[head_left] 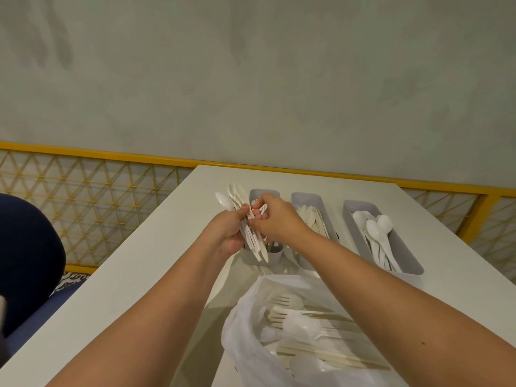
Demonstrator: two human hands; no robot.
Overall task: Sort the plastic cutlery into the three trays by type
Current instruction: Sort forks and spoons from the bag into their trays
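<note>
In the head view, the left hand [229, 231] grips a bundle of white plastic cutlery [258, 248] above the leftmost tray [264, 193], and the right hand [277, 219] pinches pieces in that bundle. On the white table [125, 269], the middle tray [304, 197] holds beige pieces and the right tray [358, 206] holds white spoons [379, 227]. More cutlery lies in the plastic bag [245, 333] nearer the person.

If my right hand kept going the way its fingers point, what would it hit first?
The right hand would meet the bundle of white plastic cutlery gripped by the left hand; its fingertips seem to pinch it, though depth is unclear.
</note>
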